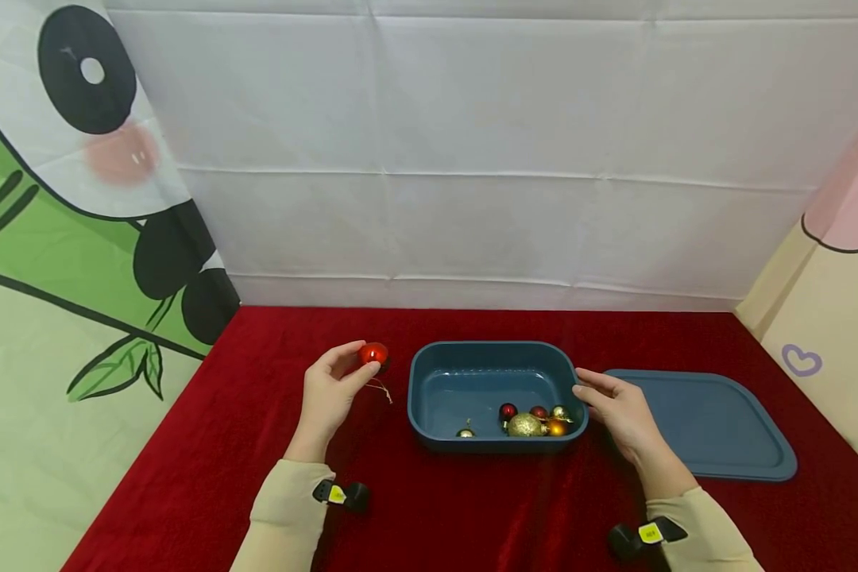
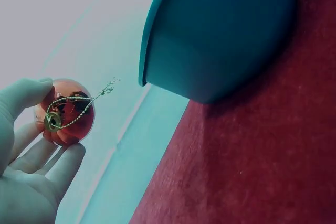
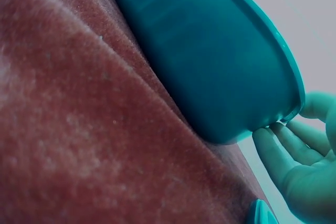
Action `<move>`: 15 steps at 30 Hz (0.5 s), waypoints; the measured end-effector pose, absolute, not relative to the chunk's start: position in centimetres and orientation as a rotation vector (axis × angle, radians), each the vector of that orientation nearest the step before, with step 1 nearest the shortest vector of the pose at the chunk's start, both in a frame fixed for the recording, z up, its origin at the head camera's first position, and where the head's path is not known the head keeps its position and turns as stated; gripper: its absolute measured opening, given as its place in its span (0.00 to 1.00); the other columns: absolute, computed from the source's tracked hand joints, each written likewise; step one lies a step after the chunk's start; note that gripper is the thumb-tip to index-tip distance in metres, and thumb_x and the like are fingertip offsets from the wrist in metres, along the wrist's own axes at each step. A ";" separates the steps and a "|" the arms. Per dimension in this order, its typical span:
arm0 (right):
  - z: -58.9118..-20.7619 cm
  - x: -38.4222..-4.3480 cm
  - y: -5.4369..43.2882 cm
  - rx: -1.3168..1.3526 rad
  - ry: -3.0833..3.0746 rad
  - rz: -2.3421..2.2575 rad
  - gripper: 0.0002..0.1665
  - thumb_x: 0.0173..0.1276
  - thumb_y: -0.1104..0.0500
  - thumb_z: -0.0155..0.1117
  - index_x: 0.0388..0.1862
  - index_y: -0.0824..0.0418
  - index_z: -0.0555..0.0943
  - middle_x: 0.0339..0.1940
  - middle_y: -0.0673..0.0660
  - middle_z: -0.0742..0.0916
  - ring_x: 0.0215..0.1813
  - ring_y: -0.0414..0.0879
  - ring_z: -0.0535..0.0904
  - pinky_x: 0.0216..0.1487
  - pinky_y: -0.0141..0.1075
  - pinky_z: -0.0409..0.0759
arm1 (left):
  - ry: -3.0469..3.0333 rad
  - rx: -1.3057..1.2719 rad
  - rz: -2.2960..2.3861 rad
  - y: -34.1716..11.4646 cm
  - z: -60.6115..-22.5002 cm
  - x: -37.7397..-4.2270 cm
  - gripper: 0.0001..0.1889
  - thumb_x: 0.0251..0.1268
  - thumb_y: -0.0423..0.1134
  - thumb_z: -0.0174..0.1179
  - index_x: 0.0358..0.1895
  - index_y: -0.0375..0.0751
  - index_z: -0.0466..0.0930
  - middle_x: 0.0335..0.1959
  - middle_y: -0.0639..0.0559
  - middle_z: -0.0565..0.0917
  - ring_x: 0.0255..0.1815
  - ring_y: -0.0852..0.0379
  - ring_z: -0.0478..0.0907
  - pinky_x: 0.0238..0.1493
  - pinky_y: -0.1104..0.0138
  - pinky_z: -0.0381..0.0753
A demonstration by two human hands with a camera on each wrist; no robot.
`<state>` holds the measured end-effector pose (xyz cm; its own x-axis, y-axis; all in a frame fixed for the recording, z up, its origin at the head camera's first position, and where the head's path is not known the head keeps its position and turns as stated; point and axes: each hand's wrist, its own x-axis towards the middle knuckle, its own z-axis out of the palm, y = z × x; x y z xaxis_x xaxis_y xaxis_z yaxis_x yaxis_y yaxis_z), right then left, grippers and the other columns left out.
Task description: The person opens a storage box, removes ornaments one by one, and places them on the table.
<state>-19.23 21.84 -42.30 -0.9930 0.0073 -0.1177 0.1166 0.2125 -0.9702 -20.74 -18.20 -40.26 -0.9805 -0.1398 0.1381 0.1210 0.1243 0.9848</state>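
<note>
In the head view, my left hand point(image 1: 326, 397) pinches a shiny red Christmas bauble point(image 1: 374, 353) between thumb and fingers, left of a blue plastic box point(image 1: 493, 445). A gold cap and a looped gold string point(image 2: 73, 98) show on the bauble in the left wrist view. My right hand point(image 1: 622, 409) holds the box's right end, thumb at the rim and fingertips against the outer wall point(image 3: 247, 93). Inside the box, a glittery gold bauble point(image 1: 525, 425) lies among several small red and gold ones at the front right. One small gold bauble point(image 1: 465, 433) lies apart near the front wall.
A blue lid point(image 1: 715, 425) lies flat to the right of the box, partly behind my right forearm. Red cloth point(image 1: 400, 508) covers the table. White fabric point(image 1: 472, 159) hangs along the back edge, and printed sheets point(image 1: 79, 302) hang at both sides.
</note>
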 end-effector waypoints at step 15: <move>-42.8 -19.5 22.1 0.119 2.369 -1.900 0.35 0.68 0.51 0.60 0.69 0.64 0.65 0.67 0.68 0.72 0.46 0.29 0.79 0.45 0.26 0.79 | -2.263 0.153 -1.869 -20.2 -41.8 -21.5 0.26 0.56 0.34 0.67 0.60 0.38 0.73 0.59 0.42 0.77 0.58 0.52 0.74 0.42 0.82 0.76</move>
